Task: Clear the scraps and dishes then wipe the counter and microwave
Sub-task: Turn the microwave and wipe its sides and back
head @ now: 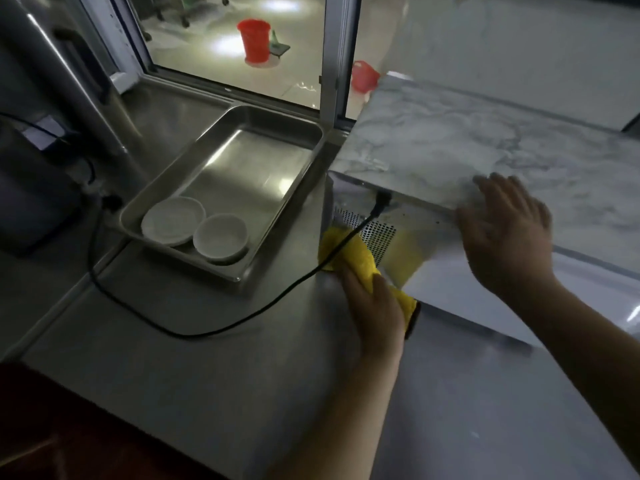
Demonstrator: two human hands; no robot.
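Observation:
My left hand (375, 308) grips a yellow cloth (349, 256) against the steel counter (214, 358), right at the vented side of the white microwave (450, 268). A marble-patterned slab (467, 147) lies on top of the microwave. My right hand (507, 233) rests with spread fingers on the slab's near edge and the microwave's top. A steel tray (263, 157) to the left holds a white plate (173, 220) and a white bowl (220, 237).
A black power cord (194, 332) runs from the microwave's side in a loop across the counter to the left. A large dark appliance (38, 140) stands at the far left. Beyond the window frame (332, 57) a red bucket (254, 39) stands on the floor.

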